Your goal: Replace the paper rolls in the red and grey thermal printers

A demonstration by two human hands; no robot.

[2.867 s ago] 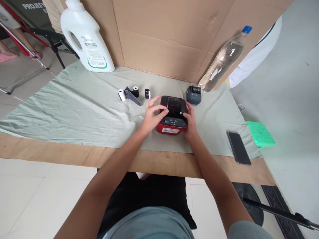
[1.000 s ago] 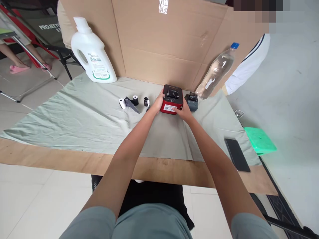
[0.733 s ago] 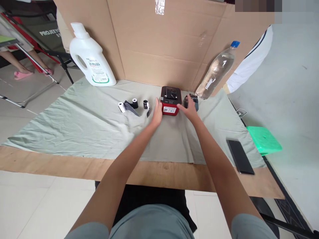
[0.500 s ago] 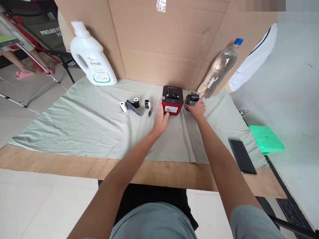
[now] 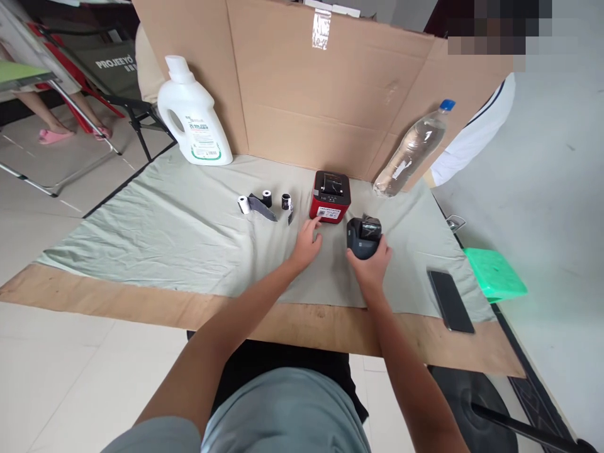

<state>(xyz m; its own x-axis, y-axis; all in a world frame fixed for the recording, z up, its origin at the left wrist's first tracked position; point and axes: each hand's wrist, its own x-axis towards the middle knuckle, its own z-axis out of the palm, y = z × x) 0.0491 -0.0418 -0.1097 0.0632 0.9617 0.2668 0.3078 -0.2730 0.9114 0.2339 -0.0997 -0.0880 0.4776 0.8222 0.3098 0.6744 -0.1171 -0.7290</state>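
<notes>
A dark grey label printer (image 5: 362,246) with shiny black film on top is gripped by my right hand (image 5: 374,263), thumb at its left and fingers round its right side. To its left stands a red and black box-shaped printer (image 5: 325,212), with a white label on its front and black film on top. My left hand (image 5: 307,244) is just in front of it, fingers apart, an index fingertip at its lower front edge; whether it touches I cannot tell. Farther left lie a white roll (image 5: 243,204), a dark roll (image 5: 267,199) and a black roll (image 5: 285,201) with loose strips.
A large white detergent jug (image 5: 201,126) and a clear bottle with a blue cap (image 5: 410,151) stand before a cardboard screen (image 5: 302,126). A black phone (image 5: 450,301) lies at the right, near a green stool (image 5: 495,270). People are partly visible behind.
My right hand has drawn the grey printer toward me, away from the bottle. My left hand has slid off the red printer's side to its lower front. The view has shifted.
</notes>
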